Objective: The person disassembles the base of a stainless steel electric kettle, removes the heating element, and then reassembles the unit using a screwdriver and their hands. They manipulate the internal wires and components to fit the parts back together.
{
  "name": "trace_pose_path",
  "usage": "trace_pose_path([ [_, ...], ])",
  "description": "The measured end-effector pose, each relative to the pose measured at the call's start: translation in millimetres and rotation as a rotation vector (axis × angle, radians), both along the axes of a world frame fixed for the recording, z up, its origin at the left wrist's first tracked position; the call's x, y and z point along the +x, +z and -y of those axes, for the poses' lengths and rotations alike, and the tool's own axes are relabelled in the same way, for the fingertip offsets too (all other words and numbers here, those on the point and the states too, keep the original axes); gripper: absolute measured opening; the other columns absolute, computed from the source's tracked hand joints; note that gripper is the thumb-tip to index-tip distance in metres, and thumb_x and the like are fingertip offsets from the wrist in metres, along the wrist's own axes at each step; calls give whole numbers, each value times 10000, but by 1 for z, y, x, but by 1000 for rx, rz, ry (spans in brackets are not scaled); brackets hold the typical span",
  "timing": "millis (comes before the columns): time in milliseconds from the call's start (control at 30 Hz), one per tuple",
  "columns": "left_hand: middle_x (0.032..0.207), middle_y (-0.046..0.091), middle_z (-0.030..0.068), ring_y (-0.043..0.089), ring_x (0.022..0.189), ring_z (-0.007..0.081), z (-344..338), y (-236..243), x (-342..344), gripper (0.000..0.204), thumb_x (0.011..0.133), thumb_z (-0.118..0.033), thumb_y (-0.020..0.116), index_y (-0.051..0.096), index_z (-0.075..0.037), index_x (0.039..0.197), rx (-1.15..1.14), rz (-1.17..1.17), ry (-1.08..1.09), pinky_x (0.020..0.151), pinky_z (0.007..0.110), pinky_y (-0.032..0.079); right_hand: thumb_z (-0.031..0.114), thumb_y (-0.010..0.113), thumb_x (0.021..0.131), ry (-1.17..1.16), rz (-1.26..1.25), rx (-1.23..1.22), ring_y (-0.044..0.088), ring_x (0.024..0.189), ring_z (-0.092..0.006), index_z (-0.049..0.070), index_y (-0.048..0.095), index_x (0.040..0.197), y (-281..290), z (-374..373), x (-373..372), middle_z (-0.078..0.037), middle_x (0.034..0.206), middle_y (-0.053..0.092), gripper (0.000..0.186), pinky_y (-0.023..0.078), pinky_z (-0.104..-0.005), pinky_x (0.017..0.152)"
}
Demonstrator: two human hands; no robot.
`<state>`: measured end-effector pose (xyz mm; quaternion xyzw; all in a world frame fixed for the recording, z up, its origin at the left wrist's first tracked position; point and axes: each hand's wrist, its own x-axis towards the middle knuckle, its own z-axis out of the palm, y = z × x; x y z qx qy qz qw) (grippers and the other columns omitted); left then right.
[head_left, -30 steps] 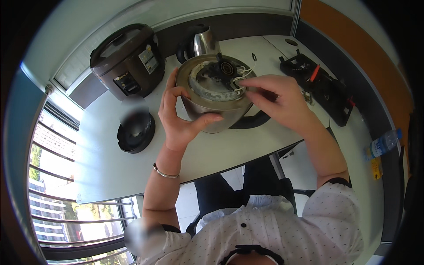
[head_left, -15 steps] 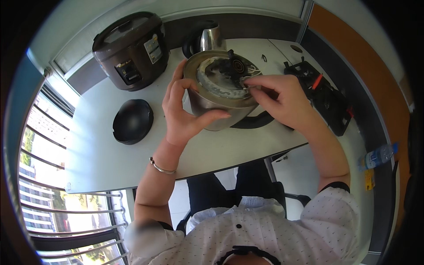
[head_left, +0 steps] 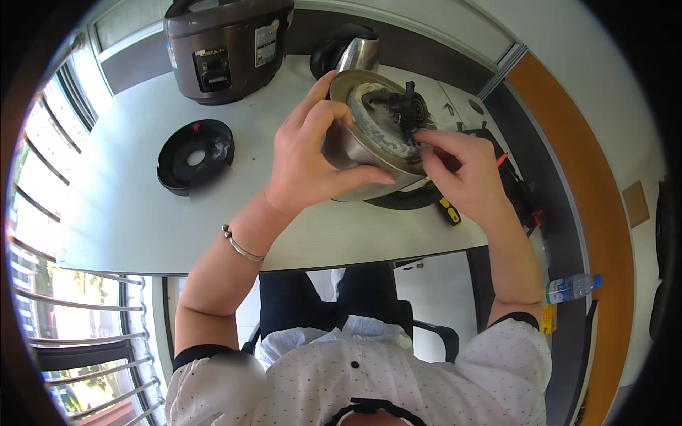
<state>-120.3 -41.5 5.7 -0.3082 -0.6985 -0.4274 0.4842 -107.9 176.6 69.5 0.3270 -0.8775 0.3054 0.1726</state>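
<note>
A steel electric kettle body [head_left: 359,160] is tilted with its underside turned up, its black handle [head_left: 401,201] low at the table side. Inside the rim the grey, stained bottom plate shows, with a black connector [head_left: 408,108] and thin pale wires on it. My left hand [head_left: 305,153] grips the kettle's left side, fingers over the rim and thumb along the wall. Beside the connector, my right hand [head_left: 462,167] pinches at the plate's right edge; what lies between thumb and fingers is too small to make out. A round black kettle base cover [head_left: 172,160] lies to the left.
A brown rice cooker [head_left: 234,53] stands at the back left. Behind the kettle is another black and silver kettle [head_left: 361,53]. A yellow and black tool handle [head_left: 449,211] lies beneath my right hand, near a black tool case [head_left: 524,192]. A water bottle [head_left: 568,289] is at lower right.
The view has shifted, so the rice cooker sits higher and the base cover farther left. Both hands keep their hold at the kettle, which looks tilted a bit more to the right.
</note>
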Motion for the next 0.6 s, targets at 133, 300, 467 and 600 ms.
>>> trace_pose_path([
  [133, 1084, 595, 279, 612, 1021, 377, 1, -1, -1, 665, 442, -418, 899, 524, -59, 856, -12, -5, 45, 684, 360, 513, 102, 621, 770, -42, 152, 88, 563, 490, -155, 1, 658, 981, 9, -4, 0, -100, 619, 610, 236, 437, -276, 499],
  [300, 1110, 586, 286, 616, 1004, 366, 0, -4, 0, 680, 428, -439, 894, 527, -68, 864, 4, 30, 51, 675, 363, 512, 98, 623, 775, -28, 204, 108, 542, 496, -130, -3, 643, 1001, 14, -2, 0, -82, 586, 584, 248, 417, -259, 499],
  [467, 1159, 565, 290, 622, 931, 349, 0, -4, -3, 687, 413, -442, 891, 530, -82, 873, -6, -1, 57, 677, 369, 512, 76, 614, 795, -11, 267, 36, 513, 519, -88, -8, 645, 998, 12, -4, -5, -40, 575, 558, 222, 403, -237, 510],
  [600, 1155, 570, 284, 625, 904, 340, 0, -3, -1, 686, 419, -443, 888, 527, -84, 880, -2, 1, 60, 674, 366, 510, 59, 613, 804, 18, 258, 19, 487, 536, -58, -9, 654, 1001, 10, -9, -8, -19, 593, 551, 213, 388, -220, 512],
])
